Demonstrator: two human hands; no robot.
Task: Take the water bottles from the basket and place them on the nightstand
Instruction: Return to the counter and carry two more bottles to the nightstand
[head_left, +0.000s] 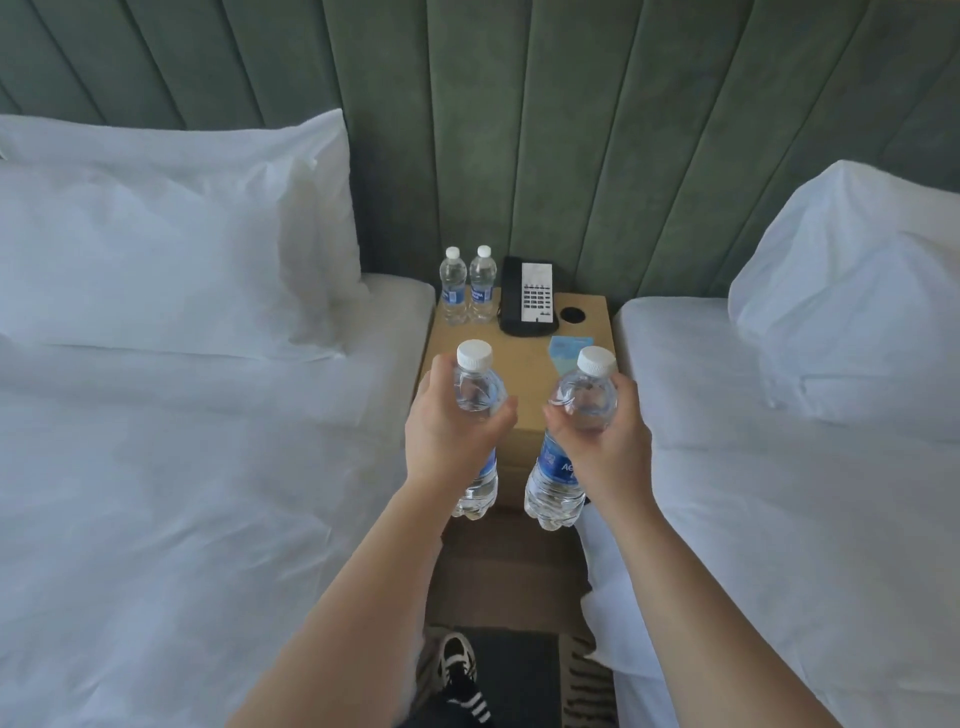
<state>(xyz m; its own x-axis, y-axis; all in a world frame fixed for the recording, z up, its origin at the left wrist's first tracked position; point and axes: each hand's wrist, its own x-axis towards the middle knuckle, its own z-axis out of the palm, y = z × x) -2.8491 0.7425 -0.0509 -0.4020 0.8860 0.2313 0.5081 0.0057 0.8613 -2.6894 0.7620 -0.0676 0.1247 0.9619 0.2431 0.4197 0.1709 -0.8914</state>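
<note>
My left hand (451, 422) grips a clear water bottle (475, 385) with a white cap and blue label, held upright in front of the wooden nightstand (524, 364). In my right hand (605, 427) is a second such bottle (557, 470), also upright and slightly tilted. Both bottles hang in the air at the nightstand's near edge. Two more water bottles (453, 285) (482, 283) stand side by side at the nightstand's back left corner. No basket is in view.
A black and white telephone (529, 296) sits at the back middle of the nightstand, with a round black socket (571, 314) to its right and a pale blue card (569, 351) in front. White beds with pillows flank the nightstand left (182, 415) and right (805, 467).
</note>
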